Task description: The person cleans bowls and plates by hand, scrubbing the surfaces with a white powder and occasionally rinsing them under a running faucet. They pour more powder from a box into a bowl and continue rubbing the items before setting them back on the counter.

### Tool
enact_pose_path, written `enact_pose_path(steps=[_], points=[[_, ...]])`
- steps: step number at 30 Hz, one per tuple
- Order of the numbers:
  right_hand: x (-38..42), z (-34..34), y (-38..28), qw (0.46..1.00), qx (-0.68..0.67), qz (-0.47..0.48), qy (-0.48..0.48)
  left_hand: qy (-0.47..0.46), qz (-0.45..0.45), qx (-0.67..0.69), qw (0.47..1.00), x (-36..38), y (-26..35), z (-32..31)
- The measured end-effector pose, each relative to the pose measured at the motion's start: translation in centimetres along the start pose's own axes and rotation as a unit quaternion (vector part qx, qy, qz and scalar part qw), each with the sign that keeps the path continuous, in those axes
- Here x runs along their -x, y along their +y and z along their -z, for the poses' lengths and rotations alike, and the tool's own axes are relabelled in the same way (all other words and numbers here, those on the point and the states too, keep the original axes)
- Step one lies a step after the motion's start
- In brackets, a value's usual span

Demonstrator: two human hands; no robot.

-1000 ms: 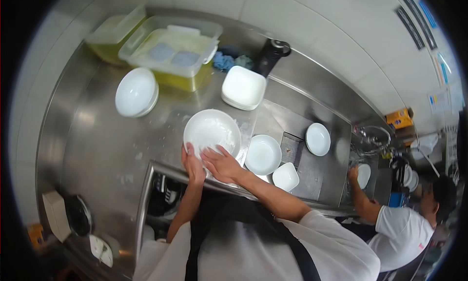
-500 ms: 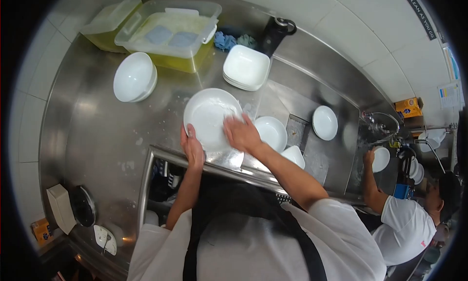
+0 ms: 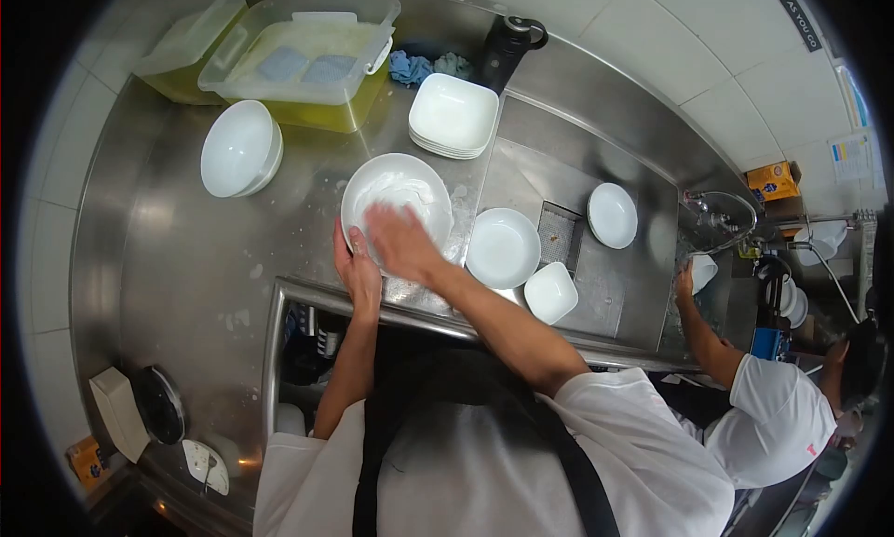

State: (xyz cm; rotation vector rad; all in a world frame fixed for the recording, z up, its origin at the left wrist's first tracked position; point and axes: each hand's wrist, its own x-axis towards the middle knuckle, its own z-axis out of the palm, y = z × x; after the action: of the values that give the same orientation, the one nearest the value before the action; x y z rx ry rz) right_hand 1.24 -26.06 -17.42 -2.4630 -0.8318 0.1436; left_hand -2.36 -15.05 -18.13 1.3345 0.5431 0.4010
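Your left hand holds the wide, round, white bowl at its near left rim: the thumb lies over the rim, and the fingers go along the outer side. This grip, I think, serves to steady the bowl, so that it does not slip on the spotted stainless-steel tabletop. The bowl is in front of your body, near the front edge, where both arms reach it without stretching. Whether its base rests on the metal, I cannot tell. White foam covers a part of its inside.

Your right hand is over the inside of the bowl, and its fingers seem stretched rather than curled. It is blurred, so I cannot tell how wide it is spread, nor if something is under the palm.

On the right, a round, white, shallow dish and a smaller, square, white bowl lie beside a metal drain grate, probably so that water can run away. Behind your bowl, square white dishes stand stacked, perhaps to save room.
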Motion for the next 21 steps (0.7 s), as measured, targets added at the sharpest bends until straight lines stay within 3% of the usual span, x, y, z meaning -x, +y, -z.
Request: enact_pose_path(steps=[1, 3, 5, 6, 7, 9, 11, 13, 15, 17, 19, 21], points=[[2.1, 0.0, -1.1, 0.996, -0.072, 0.035, -0.039, -0.011, 0.014, 0.031, 0.999, 0.3, -0.2, 0.4], [6.8, 0.8, -0.2, 0.993, -0.056, -0.004, -0.105, -0.003, 0.003, 0.006, 1.0, 0.0, 0.6, 0.2], [7.1, 1.4, 3.9, 0.992, 0.086, -0.063, -0.063, -0.016, -0.04, -0.076, 0.996, 0.8, 1.1, -0.1], [5.3, 2.1, 4.8, 0.991, 0.108, -0.077, 0.003, -0.028, -0.043, -0.08, 0.996, 0.4, 0.3, 0.1], [2.8, 3.9, 4.2, 0.993, 0.092, -0.069, 0.013, -0.037, -0.038, -0.083, 0.995, 0.7, -0.1, 0.4], [-0.2, 1.0, 2.7, 0.994, 0.081, -0.049, 0.064, -0.052, -0.018, 0.003, 0.998, 0.1, 0.0, 0.1], [1.7, -0.9, 0.5, 0.997, 0.046, 0.041, 0.035, -0.057, -0.027, 0.006, 0.998, -0.2, 0.0, 0.4], [5.2, 0.5, 0.7, 0.999, -0.035, 0.029, -0.019, -0.022, 0.011, 0.01, 1.0, 0.1, 0.7, 0.5], [7.2, 0.8, 3.8, 0.995, 0.087, -0.015, -0.053, -0.018, 0.001, -0.007, 1.0, -0.5, -0.6, 0.7], [4.4, 2.1, 5.2, 0.992, 0.123, -0.037, -0.02, -0.035, -0.011, 0.002, 0.999, 0.0, 0.5, -0.1], [-0.3, 1.7, 3.1, 0.993, 0.076, -0.076, 0.057, -0.052, 0.017, 0.033, 0.998, -0.2, 0.5, 0.0], [0.1, -0.2, 0.4, 0.996, 0.072, 0.029, 0.043, -0.061, -0.018, -0.022, 0.998, -0.8, -0.4, 0.7]])
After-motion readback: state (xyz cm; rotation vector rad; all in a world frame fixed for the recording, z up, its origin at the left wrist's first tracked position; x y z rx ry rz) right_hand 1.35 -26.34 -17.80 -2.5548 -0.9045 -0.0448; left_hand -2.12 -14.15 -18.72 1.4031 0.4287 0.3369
